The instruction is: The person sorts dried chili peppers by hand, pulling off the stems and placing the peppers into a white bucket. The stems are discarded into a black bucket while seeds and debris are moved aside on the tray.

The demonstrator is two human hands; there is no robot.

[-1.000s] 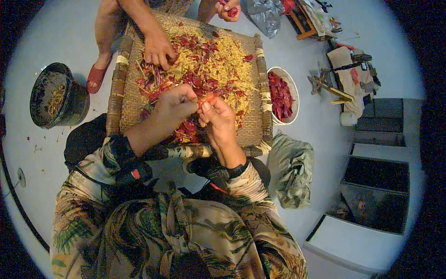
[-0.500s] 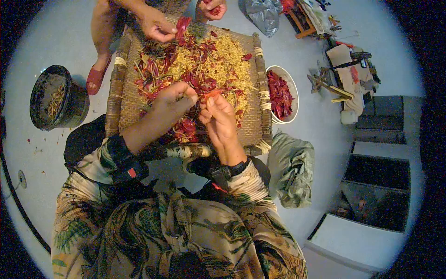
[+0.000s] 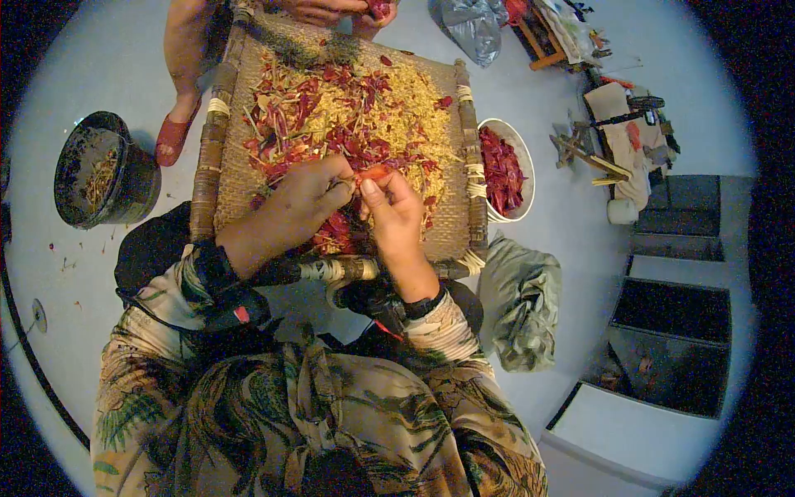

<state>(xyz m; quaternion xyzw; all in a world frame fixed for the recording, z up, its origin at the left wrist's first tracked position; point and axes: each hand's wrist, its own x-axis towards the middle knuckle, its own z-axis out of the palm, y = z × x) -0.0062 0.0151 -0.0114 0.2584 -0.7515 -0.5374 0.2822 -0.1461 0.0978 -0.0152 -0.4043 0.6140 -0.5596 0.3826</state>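
Between the thumb and fingers of my right hand (image 3: 396, 219) is a red dried chili pepper (image 3: 377, 172). My left hand (image 3: 308, 197) pinches the stem end of that same pepper, so the two hands nearly meet over the near half of a woven tray (image 3: 233, 166). Yellow seeds (image 3: 414, 95) and red chili pieces (image 3: 286, 116) with loose stems are spread across the tray. Some peppers below my hands are partly hidden by them.
Across the tray, another person's hands (image 3: 331, 8) hold red chilies. A black bucket (image 3: 137, 186) with stems stands at left, a white bucket (image 3: 530, 178) of red chilies at right. A greenish sack (image 3: 526, 306) lies beside my knee. Stems litter the left floor.
My left fingers have closed in on the pepper's stem end beside my right hand. The other person's hand has drawn back from the tray toward the top edge, joining their other hand.
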